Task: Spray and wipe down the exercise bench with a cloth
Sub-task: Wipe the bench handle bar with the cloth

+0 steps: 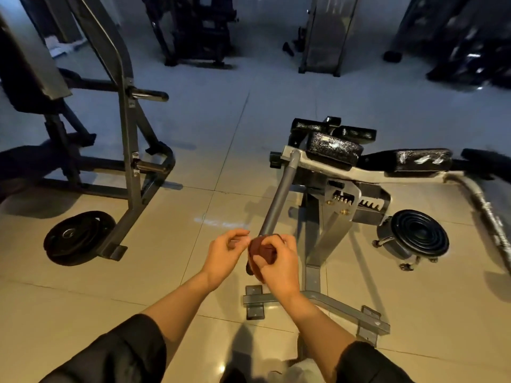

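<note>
Two hands in view. Right hand [276, 262]: grip closed round one reddish-brown cloth [261, 251], wrapped over the near end of one grey bar [279, 194] of the exercise bench [343, 172]. Left hand [225, 254]: fingers loosely curled, just beside the cloth; cannot tell whether it pinches an edge. Bench pads: three visible, black. Weight plates: two, one [78, 237] on floor left, one [419, 233] right of bench.

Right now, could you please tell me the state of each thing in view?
Right hand: grips the reddish-brown cloth on the handle bar's end.
Left hand: fingers loosely curled, holding nothing.
Handle bar: angled up toward the person.
Bench pads: glossy with streaks.
Weight plate: leaning on the rack.
</note>
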The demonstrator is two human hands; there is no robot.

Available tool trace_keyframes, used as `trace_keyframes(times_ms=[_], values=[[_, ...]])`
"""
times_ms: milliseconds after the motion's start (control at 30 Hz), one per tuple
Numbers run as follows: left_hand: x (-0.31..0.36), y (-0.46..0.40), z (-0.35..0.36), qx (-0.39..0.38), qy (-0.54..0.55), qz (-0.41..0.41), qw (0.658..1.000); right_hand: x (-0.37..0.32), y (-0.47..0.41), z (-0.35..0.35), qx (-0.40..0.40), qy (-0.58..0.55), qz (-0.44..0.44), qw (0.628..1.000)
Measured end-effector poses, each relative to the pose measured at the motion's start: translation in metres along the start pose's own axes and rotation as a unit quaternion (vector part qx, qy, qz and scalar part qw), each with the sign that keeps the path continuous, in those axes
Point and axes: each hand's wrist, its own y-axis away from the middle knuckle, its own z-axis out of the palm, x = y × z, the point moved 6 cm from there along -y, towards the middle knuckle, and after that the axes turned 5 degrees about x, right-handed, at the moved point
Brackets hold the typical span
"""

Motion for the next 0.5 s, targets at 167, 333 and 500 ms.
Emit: trace_keyframes(times_ms=[167,333,500], values=[[0.057,-0.015,0.011,-0.083,0.156,-0.05,0.983,-0.048,-0.019,-0.03,0.002,-0.098,-0.083,0.992],[0.09,-0.032,0.01,-0.163,0.263,-0.054,0.949,-0.065,-0.053,-0.033,-0.016,-0.147,-0.092,0.985],[0.086,-0.061,0.006,-0.093,0.186,-0.021,0.978,-0.05,-0.086,-0.023,0.015,-0.026,-0.074,0.997]])
